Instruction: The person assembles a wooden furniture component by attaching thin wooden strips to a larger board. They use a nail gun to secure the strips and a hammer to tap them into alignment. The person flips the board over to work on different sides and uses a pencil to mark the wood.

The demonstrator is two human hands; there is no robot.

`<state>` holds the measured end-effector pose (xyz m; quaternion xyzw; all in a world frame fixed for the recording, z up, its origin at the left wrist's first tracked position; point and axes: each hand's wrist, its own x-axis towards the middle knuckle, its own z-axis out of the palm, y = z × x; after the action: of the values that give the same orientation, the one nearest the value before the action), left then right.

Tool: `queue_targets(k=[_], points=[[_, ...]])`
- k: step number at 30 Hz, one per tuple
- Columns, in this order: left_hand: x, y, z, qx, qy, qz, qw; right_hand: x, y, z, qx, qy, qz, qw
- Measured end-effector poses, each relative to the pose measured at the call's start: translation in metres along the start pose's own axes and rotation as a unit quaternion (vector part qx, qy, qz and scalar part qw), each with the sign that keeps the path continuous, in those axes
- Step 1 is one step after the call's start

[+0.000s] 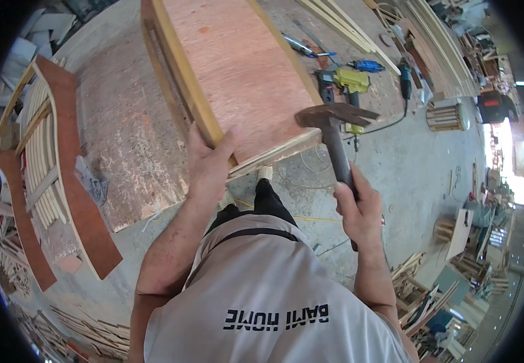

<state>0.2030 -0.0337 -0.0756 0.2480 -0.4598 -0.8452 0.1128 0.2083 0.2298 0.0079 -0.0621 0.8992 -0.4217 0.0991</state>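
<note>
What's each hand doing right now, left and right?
Left hand: closed on the near corner of the plywood panel, fingers over its edge.
Right hand: closed around the hammer handle, head by the panel's corner.

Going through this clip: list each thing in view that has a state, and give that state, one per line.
left hand: gripping the near corner of the plywood panel.
right hand: closed around the hammer handle.
hammer: raised, head beside the panel's near right corner.
plywood panel: framed with wood strips, held tilted up.
nail gun: lying on the floor, unheld.
curved wooden frame: lying on the floor at left.
</note>
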Motion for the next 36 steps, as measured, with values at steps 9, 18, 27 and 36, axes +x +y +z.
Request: queue_targets(k=[9, 18, 27, 36], points=[[-0.001, 0.005, 0.003, -0.005, -0.03, 0.012, 0.999, -0.018, -0.005, 0.025, -0.068, -0.049, -0.156, 0.984], [-0.003, 0.009, 0.002, 0.02, -0.031, 0.02, 0.999, -0.03, 0.004, 0.023, 0.006, 0.018, -0.247, 0.969], [0.003, 0.005, -0.002, 0.007, -0.044, -0.014, 0.999, -0.02, -0.023, 0.015, -0.068, -0.064, -0.093, 0.991], [0.02, 0.036, -0.012, 0.002, -0.106, -0.12, 0.987, -0.048, 0.001, 0.008, 0.035, -0.022, -0.206, 0.978]])
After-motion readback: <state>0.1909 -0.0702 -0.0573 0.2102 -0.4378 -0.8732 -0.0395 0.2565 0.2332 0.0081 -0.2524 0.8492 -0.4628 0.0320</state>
